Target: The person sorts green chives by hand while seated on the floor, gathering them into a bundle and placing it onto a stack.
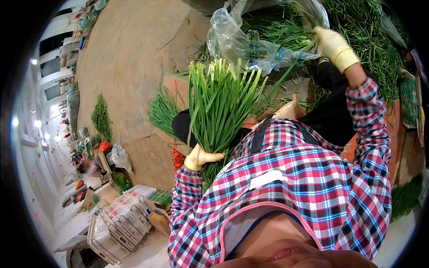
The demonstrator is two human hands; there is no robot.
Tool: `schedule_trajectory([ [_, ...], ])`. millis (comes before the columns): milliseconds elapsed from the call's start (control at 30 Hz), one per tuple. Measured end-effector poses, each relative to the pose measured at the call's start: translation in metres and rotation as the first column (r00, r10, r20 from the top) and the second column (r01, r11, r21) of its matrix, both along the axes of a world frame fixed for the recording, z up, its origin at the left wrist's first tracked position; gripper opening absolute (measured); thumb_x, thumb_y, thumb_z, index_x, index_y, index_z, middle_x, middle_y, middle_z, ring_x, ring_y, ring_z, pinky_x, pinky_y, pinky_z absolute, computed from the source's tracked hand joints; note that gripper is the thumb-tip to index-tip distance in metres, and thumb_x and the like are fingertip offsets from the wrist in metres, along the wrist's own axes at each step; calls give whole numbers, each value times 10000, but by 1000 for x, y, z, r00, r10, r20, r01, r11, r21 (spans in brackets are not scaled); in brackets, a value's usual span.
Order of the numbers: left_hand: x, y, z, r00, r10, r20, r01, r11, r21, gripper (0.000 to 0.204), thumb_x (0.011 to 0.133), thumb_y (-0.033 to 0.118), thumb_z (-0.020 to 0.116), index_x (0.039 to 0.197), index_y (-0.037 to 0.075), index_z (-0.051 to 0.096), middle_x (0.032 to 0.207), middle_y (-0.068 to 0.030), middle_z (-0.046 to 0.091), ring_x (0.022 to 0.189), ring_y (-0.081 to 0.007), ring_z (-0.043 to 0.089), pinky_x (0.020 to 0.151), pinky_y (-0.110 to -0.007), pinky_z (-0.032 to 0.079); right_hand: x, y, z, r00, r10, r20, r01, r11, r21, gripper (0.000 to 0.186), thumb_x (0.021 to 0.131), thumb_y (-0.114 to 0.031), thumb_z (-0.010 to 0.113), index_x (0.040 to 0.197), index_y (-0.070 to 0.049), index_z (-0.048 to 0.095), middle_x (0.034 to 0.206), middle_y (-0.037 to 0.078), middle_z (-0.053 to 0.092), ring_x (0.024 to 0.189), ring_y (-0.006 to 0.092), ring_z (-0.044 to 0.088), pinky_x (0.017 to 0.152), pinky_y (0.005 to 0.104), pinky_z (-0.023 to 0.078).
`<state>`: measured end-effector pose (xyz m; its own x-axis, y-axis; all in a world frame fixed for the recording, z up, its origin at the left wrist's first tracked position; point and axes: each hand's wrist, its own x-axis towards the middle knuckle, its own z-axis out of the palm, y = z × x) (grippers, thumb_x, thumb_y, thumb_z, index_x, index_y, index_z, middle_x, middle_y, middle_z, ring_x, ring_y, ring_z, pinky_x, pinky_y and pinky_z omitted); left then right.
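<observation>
My left hand (201, 157), in a pale yellow glove, is closed round the leafy part of a thick bunch of garlic chives (221, 105). Their pale cut ends point up and away from me, fanned out over my lap. At the upper right my right hand (333, 46), gloved too and slightly blurred, has its fingers curled at the edge of loose chives (286, 35). Its fingertips are partly hidden among the stalks. These chives lie in and around a clear plastic bag (228, 33) with a crumpled rim.
A larger heap of chives (371, 49) spreads at the far right. Another bunch (163, 111) lies beyond my left knee. On the floor (134, 58) farther left are more greens (102, 118) and a plastic bag (120, 156). White crates (120, 223) stand at the lower left.
</observation>
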<state>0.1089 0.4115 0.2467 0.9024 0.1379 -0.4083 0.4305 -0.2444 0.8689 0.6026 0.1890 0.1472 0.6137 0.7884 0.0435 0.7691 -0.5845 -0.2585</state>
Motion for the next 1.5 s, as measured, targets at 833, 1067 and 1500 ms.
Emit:
schedule_trajectory([
  [833, 27, -17, 3, 990, -115, -84, 111, 992, -55, 694, 670, 141, 833, 1301, 74, 552, 1389, -121, 494, 1289, -283, 450, 1118, -367, 302, -135, 34, 100, 565, 702, -435, -330, 675, 660, 200, 755, -205, 797, 886, -66, 738, 862, 90, 660, 816, 215, 627, 711, 319, 505],
  [1067, 14, -17, 5, 984, 136, -119, -165, 944, -284, 816, 645, 82, 864, 1339, -32, 450, 1301, -131, 563, 1177, -233, 534, 1026, -361, 393, -130, 26, 80, 758, 523, -390, -120, 699, 705, 194, 849, -214, 718, 917, -34, 731, 743, 107, 680, 650, 172, 641, 592, 299, 514],
  [1500, 9, -11, -4, 992, -14, -122, 17, 1000, 21, 780, 670, 160, 852, 1336, 8, 474, 1301, -142, 554, 1157, -273, 538, 1010, -380, 411, -93, 17, 112, 878, 451, 158, -426, 590, 686, 322, 744, -261, 774, 1024, -113, 717, 944, 116, 674, 863, 279, 630, 758, 365, 523],
])
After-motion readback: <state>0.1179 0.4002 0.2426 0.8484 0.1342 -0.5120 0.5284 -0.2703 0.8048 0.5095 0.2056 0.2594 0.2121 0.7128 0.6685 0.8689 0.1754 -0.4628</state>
